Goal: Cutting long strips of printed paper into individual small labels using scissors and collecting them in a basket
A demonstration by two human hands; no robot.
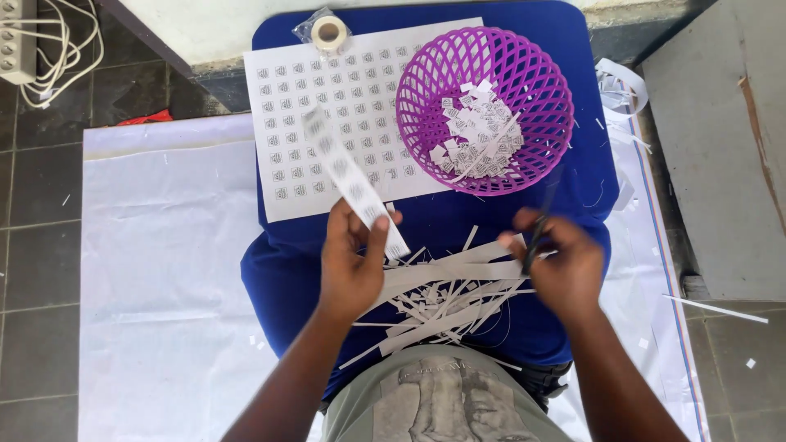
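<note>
From above the lap, the left hand (350, 263) pinches a long paper strip (350, 178) by its near end, holding it up and angled away, apparently so the small printed squares along it face up. The right hand (559, 263) is closed around dark scissors (536, 237), blades blurred. Cut squares fill the purple basket (544, 69) just beyond; a printed sheet (286, 123) lies beside it on the blue board (426, 217), trimmings (442, 307) piled nearest the body.

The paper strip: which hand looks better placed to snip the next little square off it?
Probably the right hand: it grips the dark scissors, blades blurred near the purple basket. The left hand only pinches the paper strip up.
</note>
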